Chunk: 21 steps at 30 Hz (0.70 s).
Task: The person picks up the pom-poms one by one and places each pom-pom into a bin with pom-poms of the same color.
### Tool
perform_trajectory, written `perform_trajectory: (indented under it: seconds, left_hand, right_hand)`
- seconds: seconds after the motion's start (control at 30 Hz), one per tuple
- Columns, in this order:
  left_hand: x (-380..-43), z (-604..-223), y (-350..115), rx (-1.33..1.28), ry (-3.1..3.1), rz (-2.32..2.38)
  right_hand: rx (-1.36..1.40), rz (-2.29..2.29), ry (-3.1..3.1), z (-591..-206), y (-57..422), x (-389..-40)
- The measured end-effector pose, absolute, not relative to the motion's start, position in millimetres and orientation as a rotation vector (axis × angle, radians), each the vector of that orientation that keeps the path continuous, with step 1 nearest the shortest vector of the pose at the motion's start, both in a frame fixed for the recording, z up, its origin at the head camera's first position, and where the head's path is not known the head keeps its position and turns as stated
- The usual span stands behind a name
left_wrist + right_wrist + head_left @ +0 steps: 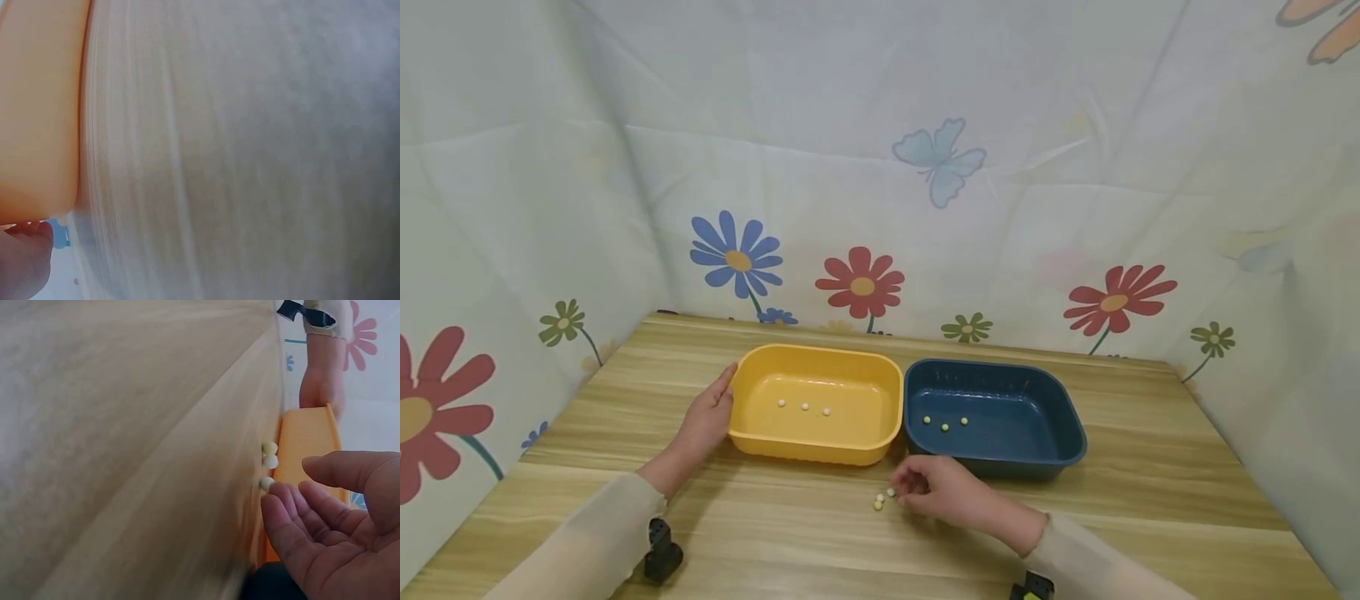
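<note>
While one tub (808,450) holds white balls (805,407), another (1018,433) holds yellowish ones (945,427).

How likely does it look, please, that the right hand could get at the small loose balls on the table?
Quite likely yes: the right hand is close beside the small balls, seemingly holding nothing, and nothing visible stands between them.

- Yellow tub (37,112), left fingers (42,240) beside it: both cut off, left wrist view.
- Bench (250,156) by those fingers: blurred there.
- Blue tub (275,584) by right fingers (279,515): mostly cut off, right wrist view.
</note>
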<state>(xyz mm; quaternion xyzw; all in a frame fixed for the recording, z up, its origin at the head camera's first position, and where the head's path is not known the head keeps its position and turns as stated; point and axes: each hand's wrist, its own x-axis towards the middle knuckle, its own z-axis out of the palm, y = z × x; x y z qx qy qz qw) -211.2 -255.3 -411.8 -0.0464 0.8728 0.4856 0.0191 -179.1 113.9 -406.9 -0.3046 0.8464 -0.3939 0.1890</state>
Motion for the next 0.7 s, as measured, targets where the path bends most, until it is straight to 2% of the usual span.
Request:
perform_trajectory:
  seconds: [0.7]
  left_hand:
    - [-210, -412, -255, -0.134, 2.72, 1.487]
  right_hand:
    - [-0.913, -0.983, 2.501, -421, 101, -183]
